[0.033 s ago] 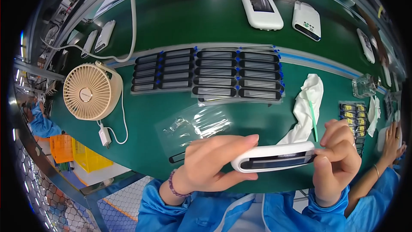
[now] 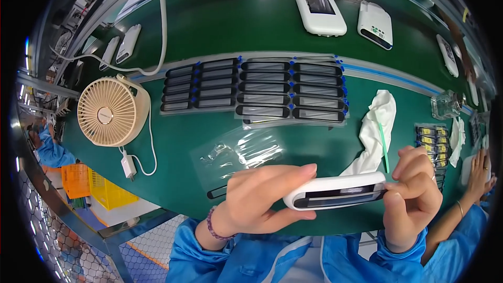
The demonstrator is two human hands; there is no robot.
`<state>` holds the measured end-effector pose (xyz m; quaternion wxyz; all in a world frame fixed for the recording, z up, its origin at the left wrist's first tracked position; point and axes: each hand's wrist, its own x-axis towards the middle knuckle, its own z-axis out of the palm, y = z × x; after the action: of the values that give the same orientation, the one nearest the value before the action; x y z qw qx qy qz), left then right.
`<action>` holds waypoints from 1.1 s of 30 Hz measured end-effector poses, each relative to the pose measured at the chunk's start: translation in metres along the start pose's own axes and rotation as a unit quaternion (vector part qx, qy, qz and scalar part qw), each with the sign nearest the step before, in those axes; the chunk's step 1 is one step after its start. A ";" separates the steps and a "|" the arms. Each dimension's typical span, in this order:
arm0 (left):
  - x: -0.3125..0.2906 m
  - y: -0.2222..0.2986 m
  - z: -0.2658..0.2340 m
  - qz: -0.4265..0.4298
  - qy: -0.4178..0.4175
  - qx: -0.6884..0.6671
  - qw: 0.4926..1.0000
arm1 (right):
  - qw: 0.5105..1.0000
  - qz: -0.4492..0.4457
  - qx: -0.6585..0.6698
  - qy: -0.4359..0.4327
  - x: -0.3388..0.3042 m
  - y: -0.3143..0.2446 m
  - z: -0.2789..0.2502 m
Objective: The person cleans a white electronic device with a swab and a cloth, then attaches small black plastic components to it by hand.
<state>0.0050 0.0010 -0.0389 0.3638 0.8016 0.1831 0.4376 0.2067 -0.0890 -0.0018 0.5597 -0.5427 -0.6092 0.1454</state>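
Note:
My left hand point(image 2: 267, 196) grips the left end of a white rounded electronic device point(image 2: 340, 182), fingers above and thumb below. It is held above the table's near edge, its narrow side with a glossy black strip panel point(image 2: 343, 197) facing me. At the panel's right end, my right hand point(image 2: 414, 196) has thumb and index finger pinched together against the edge. Whatever lies between those fingertips is too small to make out. Past the device lie a crumpled white cloth point(image 2: 374, 131) and a thin green stick point(image 2: 384, 147).
Sheets of black strip panels point(image 2: 264, 91) lie beyond clear plastic film point(image 2: 243, 149). A beige fan point(image 2: 107, 112) stands left. White devices point(image 2: 320, 13) rest on the far green surface. Right are a glass jar point(image 2: 444, 105), a yellow-labelled parts sheet point(image 2: 434, 144) and a co-worker's hand point(image 2: 478, 178).

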 end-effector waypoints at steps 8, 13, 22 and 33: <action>-0.009 -0.008 0.005 0.039 0.031 -0.049 0.998 | 0.989 -0.038 -0.139 -0.041 0.007 -0.013 -0.004; -0.011 -0.008 0.005 0.012 0.040 -0.090 0.995 | 0.987 -0.060 -0.138 -0.063 0.005 -0.014 -0.002; -0.009 -0.004 0.004 0.011 0.027 -0.104 0.994 | 0.922 -0.152 -0.353 -0.045 -0.003 -0.030 0.004; -0.011 -0.004 0.006 0.017 0.030 -0.095 0.995 | 0.860 -0.397 -0.320 -0.002 -0.010 -0.026 0.051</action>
<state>0.0036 -0.0060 -0.0502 0.4250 0.7528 0.1377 0.4834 0.1492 -0.0846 -0.0037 0.3642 -0.4040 -0.7872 -0.2906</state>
